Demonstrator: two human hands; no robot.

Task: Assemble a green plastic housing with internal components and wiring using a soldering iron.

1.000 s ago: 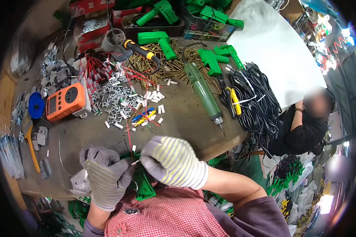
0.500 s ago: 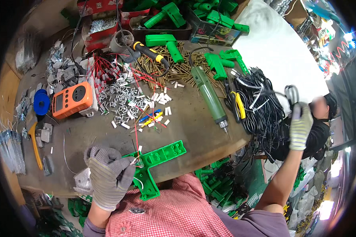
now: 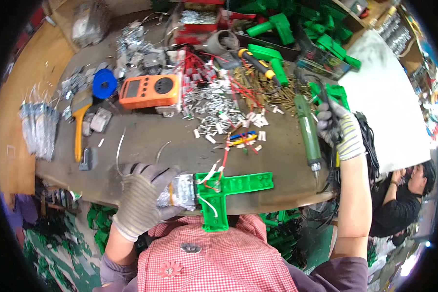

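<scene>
At the table's front edge lies a T-shaped open green plastic housing half [image 3: 213, 209], with red and white wires [image 3: 222, 168] in its middle. My left hand [image 3: 143, 197] is closed round a silvery, crinkled cylindrical part [image 3: 184, 191], which sits against the housing's left end. On the right, my right hand [image 3: 343, 129] is closed on a black cable [image 3: 332, 117], above the heap of black cables [image 3: 367, 141]. Close beside that hand, a green electric screwdriver [image 3: 307, 131] lies on the table, its bit pointing toward me.
An orange multimeter [image 3: 150, 91], blue spool [image 3: 104, 83] and yellow-handled brush [image 3: 78, 131] lie at the left. Small metal sleeves [image 3: 211, 109] and brass screws [image 3: 253, 85] are piled mid-table. Green housings [image 3: 277, 29] fill boxes behind. A person in black [image 3: 399, 204] sits at the right.
My right hand has come left and down from the far right with the black cable. My left hand has gone from the wires to the silvery part. The whole view has shifted.
</scene>
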